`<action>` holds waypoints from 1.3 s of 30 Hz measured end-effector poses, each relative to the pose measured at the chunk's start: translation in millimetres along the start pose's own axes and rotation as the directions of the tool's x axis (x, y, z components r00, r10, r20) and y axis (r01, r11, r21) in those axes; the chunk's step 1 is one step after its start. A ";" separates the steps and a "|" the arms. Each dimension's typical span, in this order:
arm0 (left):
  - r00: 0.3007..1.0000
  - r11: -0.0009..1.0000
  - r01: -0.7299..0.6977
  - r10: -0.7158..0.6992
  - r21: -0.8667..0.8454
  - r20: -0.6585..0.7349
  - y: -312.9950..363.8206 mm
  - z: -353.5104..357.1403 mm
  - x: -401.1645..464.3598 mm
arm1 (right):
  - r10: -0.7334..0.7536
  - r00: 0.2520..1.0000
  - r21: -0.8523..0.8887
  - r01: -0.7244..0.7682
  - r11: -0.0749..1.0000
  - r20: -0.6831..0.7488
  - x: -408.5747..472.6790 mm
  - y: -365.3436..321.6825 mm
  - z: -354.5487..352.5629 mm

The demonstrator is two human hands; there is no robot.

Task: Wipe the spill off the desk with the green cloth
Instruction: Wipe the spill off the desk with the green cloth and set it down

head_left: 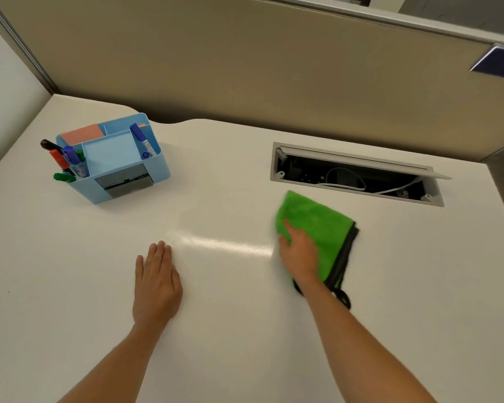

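My right grip lies palm down on the green cloth, fingers pressing its left edge flat against the tabletop; it presses rather than pinches. The cloth is folded, with a dark trim along its right side, and sits right of centre, just in front of an open cable hatch holding a white cable. My left grip rests flat and bare on the tabletop, fingers together, holding nothing, well apart from the cloth. Between the two grips runs a shiny streak; I cannot tell whether it is liquid or reflected light. Far left stands a blue organiser holding markers.
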State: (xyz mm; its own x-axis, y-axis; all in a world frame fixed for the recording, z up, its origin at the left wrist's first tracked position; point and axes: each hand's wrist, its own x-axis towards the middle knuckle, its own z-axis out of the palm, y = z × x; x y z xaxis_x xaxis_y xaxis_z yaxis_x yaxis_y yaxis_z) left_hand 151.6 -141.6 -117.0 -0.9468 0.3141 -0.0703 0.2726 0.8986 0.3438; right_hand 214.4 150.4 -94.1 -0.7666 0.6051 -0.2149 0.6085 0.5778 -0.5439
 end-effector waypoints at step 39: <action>0.970 0.964 -0.204 0.176 0.169 0.168 124.7 38.3 31.1 | -0.163 0.944 -0.335 0.061 0.940 -0.286 -54.1 128.7 -34.3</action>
State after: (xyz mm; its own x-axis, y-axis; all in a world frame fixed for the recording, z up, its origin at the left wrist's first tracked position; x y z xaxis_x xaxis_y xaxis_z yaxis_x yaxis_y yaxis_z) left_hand 162.7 -8.0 -112.2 -0.8416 0.5141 -0.1655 0.4848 0.8542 0.1879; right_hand 341.3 210.8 -124.6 -0.7645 0.6338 0.1173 0.5943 0.7636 -0.2524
